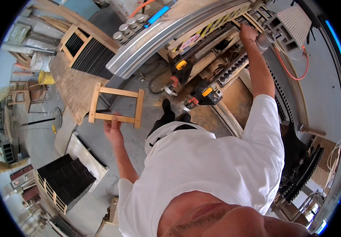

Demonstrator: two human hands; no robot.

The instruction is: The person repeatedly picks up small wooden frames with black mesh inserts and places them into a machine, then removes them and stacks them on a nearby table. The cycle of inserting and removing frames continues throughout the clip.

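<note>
My left hand point(114, 132) is closed around the lower rail of a small light-wood frame point(119, 93), four-sided with an open middle. The frame is held up in the air, away from the machine. My right arm reaches far forward over a woodworking machine point(202, 65). At its far end my right hand point(248, 34) has its fingers curled down beside pale wooden strips point(254, 20); what they grip is too small to make out. A grey cylinder point(265, 39) on the machine stands right next to that wrist.
A curved metal rail point(139, 51) runs along the machine's left side. Stacked dark slatted frames point(93, 57) rest on a wooden board point(65, 81) at left. Lower left is a dark stack point(65, 177). A black cable chain point(283, 94) and an orange hose point(297, 77) lie at right.
</note>
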